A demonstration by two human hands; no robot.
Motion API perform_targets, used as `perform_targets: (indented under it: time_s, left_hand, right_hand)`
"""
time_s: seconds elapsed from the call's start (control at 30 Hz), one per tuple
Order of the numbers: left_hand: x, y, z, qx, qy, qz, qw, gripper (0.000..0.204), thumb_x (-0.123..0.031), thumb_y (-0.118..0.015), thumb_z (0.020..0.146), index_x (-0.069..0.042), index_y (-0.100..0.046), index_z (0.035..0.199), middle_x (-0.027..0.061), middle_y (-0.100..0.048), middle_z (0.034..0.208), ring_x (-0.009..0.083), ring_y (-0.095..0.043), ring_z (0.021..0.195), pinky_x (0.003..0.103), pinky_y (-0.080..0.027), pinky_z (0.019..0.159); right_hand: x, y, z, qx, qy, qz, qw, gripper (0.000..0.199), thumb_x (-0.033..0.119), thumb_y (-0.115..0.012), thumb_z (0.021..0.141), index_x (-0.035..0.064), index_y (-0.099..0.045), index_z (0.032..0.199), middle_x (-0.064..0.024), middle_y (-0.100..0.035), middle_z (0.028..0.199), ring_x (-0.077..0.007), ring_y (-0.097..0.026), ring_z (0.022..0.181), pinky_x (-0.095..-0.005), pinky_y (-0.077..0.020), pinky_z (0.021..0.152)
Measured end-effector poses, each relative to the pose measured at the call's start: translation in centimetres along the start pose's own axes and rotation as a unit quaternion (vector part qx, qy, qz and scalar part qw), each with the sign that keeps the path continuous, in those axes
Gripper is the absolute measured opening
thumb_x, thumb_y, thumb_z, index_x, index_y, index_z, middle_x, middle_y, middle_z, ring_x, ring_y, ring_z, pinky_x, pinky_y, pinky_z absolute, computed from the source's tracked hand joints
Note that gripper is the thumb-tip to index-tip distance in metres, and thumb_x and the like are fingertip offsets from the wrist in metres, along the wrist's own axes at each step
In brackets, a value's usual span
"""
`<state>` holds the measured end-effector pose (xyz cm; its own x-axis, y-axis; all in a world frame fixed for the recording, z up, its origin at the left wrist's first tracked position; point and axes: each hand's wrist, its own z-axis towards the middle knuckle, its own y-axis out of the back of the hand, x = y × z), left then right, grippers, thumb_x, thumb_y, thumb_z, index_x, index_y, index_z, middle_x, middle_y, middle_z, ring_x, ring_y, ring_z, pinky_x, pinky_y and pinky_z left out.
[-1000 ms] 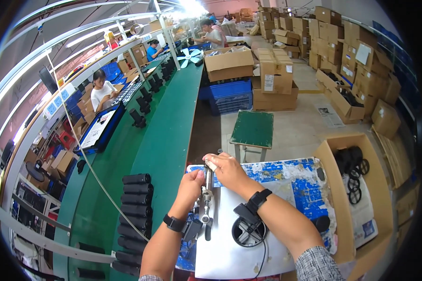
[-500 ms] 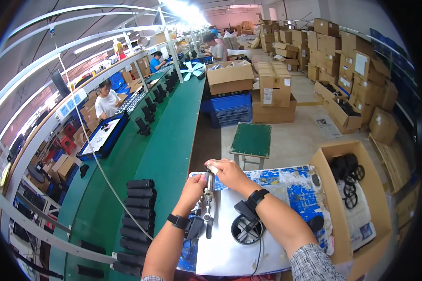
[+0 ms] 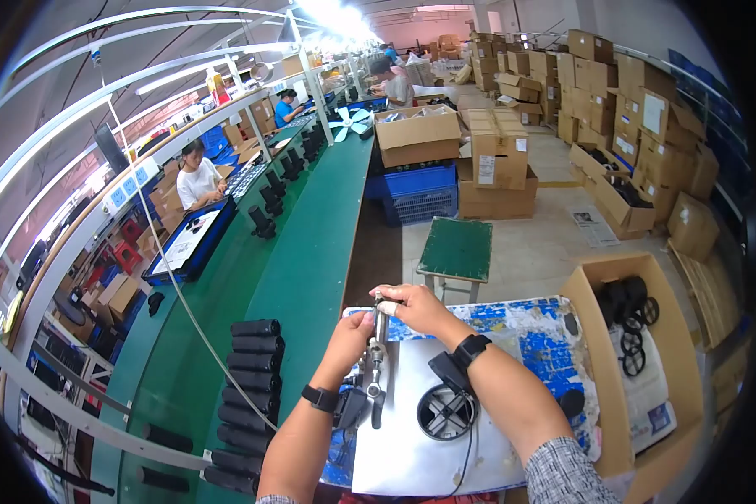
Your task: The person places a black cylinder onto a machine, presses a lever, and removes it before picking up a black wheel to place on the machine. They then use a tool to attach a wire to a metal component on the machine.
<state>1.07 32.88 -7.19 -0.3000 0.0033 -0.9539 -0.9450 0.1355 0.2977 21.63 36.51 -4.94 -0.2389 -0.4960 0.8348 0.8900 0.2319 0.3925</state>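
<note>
My left hand (image 3: pixel 349 333) and my right hand (image 3: pixel 416 307) meet over a thin upright metal rod (image 3: pixel 377 353) that stands on a grey metal plate (image 3: pixel 412 454). The right hand's fingers pinch the rod's top; one finger wears white tape. The left hand grips the rod just below. Both wrists carry black bands. A round black fan part (image 3: pixel 446 412) lies on the plate right of the rod, with a black cable running from it toward me.
Black cylinders (image 3: pixel 250 361) lie stacked on the green conveyor table (image 3: pixel 294 277) to my left. An open cardboard box (image 3: pixel 596 336) with black round parts (image 3: pixel 626 315) stands at right. A green stool (image 3: pixel 455 249) is ahead. Other people work along the far line; stacked cartons fill the back.
My hands keep their hold at the top of the rod. The view has shifted a little, bringing more of the far line into sight.
</note>
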Motion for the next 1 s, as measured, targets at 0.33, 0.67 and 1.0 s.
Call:
perform_targets:
  time_s: [0.33, 0.67, 1.0]
  left_hand:
    - [0.4, -0.1, 0.2, 0.011, -0.006, -0.049, 0.999, 0.033, -0.027, -0.051, 0.114, -0.006, -0.067, 0.095, -0.0065, -0.057, 0.080, 0.0065, -0.047, 0.071, 0.026, -0.041, 0.067]
    - [0.2, -0.2, -0.1, 0.001, -0.011, -0.040, 0.999, 0.034, -0.028, -0.051, 0.114, -0.007, -0.065, 0.090, -0.0063, -0.055, 0.079, 0.0062, -0.044, 0.069, 0.026, -0.038, 0.065]
    - [-0.4, -0.2, 0.0, -0.005, 0.001, -0.010, 1.000, 0.035, -0.027, -0.052, 0.113, -0.005, -0.067, 0.092, -0.0057, -0.057, 0.079, 0.0066, -0.046, 0.071, 0.026, -0.039, 0.066]
  right_hand:
    - [-0.5, 0.1, 0.3, 0.006, -0.006, 0.008, 1.000, 0.031, 0.016, -0.070, 0.100, 0.0050, -0.074, 0.128, -0.0180, -0.077, 0.120, -0.0268, -0.074, 0.109, -0.0355, -0.0558, 0.095]
    - [-0.6, 0.1, 0.4, 0.008, 0.007, 0.002, 1.000, 0.030, 0.015, -0.069, 0.101, 0.0042, -0.074, 0.128, -0.0183, -0.077, 0.119, -0.0279, -0.074, 0.110, -0.0363, -0.0557, 0.096]
    - [-0.3, 0.3, 0.3, -0.002, 0.034, -0.055, 0.998, 0.031, 0.016, -0.069, 0.100, 0.0064, -0.074, 0.129, -0.0183, -0.077, 0.119, -0.0312, -0.073, 0.109, -0.0386, -0.0561, 0.097]
